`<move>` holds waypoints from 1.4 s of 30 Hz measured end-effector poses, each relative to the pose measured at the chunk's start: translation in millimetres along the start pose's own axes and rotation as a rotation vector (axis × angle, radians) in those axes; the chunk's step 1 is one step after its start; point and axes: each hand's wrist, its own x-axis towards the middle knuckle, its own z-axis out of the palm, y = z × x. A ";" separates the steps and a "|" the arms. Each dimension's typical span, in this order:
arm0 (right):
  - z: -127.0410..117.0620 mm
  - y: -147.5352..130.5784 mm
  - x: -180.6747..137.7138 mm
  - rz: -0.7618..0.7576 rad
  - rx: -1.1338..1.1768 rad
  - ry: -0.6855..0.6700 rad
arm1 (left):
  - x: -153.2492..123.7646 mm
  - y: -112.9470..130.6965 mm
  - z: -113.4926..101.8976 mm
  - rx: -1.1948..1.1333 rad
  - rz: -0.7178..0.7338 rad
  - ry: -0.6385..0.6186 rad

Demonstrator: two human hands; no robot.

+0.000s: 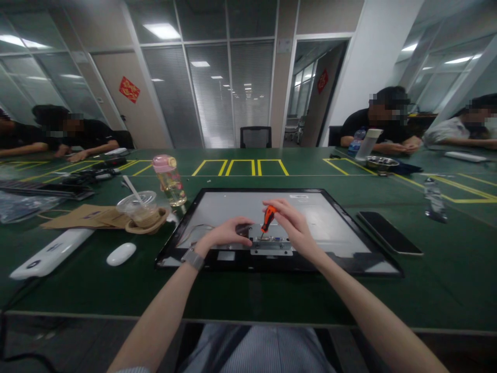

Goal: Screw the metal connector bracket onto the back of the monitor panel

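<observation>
A flat display panel (236,204) with a black frame and grey metal back lies on the table in front of me. Along its near edge runs a metal bracket (272,252) with connector ports. My right hand (289,220) grips an orange and black screwdriver (269,218), tilted, with its shaft pointing down at the ports; I cannot tell whether the tip touches. Just left of it, my left hand (229,233) curls its thumb and fingers around a small dark piece (243,228) at the bracket's end. What that piece is does not show clearly.
At left are a plastic cup (143,207) on a paper bag (87,216), a pink-lidded bottle (170,181), a white case (121,254) and a white power strip (52,254). A phone (388,233) lies right of the panel. Other people sit around the table.
</observation>
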 end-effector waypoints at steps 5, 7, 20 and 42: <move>3.1 6.7 -1.2 0.059 0.077 -0.011 | -0.2 0.4 -0.8 0.010 -0.009 -0.007; 4.5 9.9 -1.0 0.042 0.034 0.041 | -0.6 0.6 -0.4 0.003 -0.006 -0.005; 2.1 8.0 0.5 0.024 0.009 0.043 | -0.4 2.8 -0.9 -0.005 -0.016 -0.012; 6.5 7.3 0.3 0.102 0.170 0.035 | 2.5 -6.4 -0.5 -0.010 -0.013 0.001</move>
